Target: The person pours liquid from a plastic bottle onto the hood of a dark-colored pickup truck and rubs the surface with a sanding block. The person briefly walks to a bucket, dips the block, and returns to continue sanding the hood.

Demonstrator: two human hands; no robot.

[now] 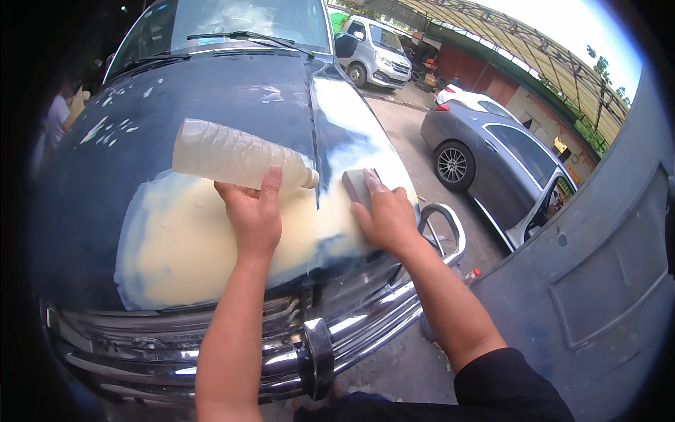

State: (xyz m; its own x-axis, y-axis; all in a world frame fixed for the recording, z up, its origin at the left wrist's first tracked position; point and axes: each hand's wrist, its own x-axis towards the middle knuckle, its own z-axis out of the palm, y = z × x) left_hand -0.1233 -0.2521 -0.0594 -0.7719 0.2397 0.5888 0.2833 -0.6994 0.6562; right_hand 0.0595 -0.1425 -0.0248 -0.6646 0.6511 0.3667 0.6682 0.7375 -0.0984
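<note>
In my left hand [253,216] is a cloudy plastic bottle [228,151], fingers wrapped beneath it and thumb on its near side. It lies almost level, its neck pointing right and slightly down; no stream of liquid can be made out. My right hand [391,214] grips a grey block [357,186], seemingly a sanding block, and presses it on the front right of a vehicle's dark hood [218,88]. Its underside is hidden. A broad cream filler patch [183,246] covers the hood's front, below the bottle, with whitish smears around it.
A chrome grille and bumper [365,316] run along the near side. To the right stands a grey primed panel [562,295]. Beyond are a grey car [492,155] and a silver van [380,53]. A person [60,116] is at the far left.
</note>
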